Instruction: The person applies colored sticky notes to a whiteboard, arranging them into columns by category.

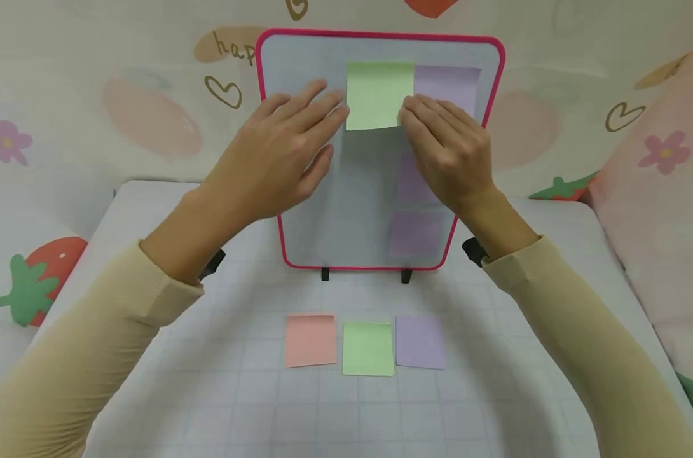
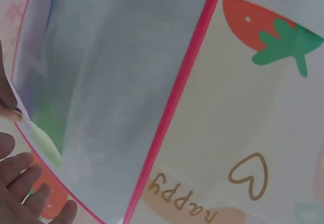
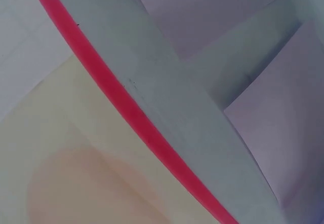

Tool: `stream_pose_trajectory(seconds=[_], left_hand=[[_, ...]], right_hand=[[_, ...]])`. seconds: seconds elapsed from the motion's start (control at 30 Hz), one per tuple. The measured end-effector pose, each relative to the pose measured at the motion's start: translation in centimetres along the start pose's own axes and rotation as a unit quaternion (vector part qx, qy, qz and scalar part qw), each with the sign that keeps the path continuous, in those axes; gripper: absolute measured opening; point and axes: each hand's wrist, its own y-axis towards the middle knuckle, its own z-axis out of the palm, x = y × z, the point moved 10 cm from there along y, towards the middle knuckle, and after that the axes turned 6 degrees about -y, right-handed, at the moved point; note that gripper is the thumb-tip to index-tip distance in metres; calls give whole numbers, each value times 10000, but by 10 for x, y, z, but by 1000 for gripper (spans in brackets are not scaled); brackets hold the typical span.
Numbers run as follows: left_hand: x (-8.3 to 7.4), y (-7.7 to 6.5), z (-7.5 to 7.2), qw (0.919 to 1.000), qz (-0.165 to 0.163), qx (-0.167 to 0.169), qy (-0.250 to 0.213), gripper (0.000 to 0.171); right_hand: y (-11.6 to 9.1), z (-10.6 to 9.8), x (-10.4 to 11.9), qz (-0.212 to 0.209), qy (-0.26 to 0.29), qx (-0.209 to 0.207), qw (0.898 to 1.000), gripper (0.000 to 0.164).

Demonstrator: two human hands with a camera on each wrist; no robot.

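My right hand [image 1: 452,149] pinches a light green sticky note [image 1: 377,95] by its lower right corner, high on a pink-framed whiteboard [image 1: 312,238]. Just left of that note, my left hand [image 1: 280,149] holds its fingers fairly straight, with nothing in them. Beside the green note is a purple sticky note [image 1: 452,83], partly covered by the right hand. Two more purple notes sit lower on the board, a middle one [image 1: 413,181] and a bottom one [image 1: 414,234]. In the left wrist view the green note [image 2: 46,142] is seen edge-on, curving off the board.
On the white grid-patterned tabletop [image 1: 238,394] lie a pink note pad [image 1: 310,341], a green note pad [image 1: 367,348] and a purple note pad [image 1: 420,342] in a row. The board stands on small black feet [image 1: 406,276]. A strawberry-printed cloth [image 1: 146,121] hangs behind.
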Motion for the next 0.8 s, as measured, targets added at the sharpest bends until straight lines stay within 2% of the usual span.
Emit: stream_pose_trajectory(seconds=[0.1, 0.23, 0.4, 0.57, 0.8], left_hand=[[11, 11, 3, 9997, -83, 95, 200, 46], [19, 18, 6, 9991, -120, 131, 390, 47], [20, 23, 9, 9980, -82, 169, 600, 47], [22, 26, 13, 9958, -67, 357, 841, 46], [27, 26, 18, 9943, -96, 470, 957, 46]], right_hand=[[0, 2, 1, -11, 45, -18, 10000, 10], [0, 5, 2, -23, 54, 15, 10000, 11], [0, 7, 3, -45, 44, 142, 9999, 11], [-1, 8, 3, -53, 19, 195, 9998, 12], [-2, 9, 4, -123, 9, 221, 9997, 12]])
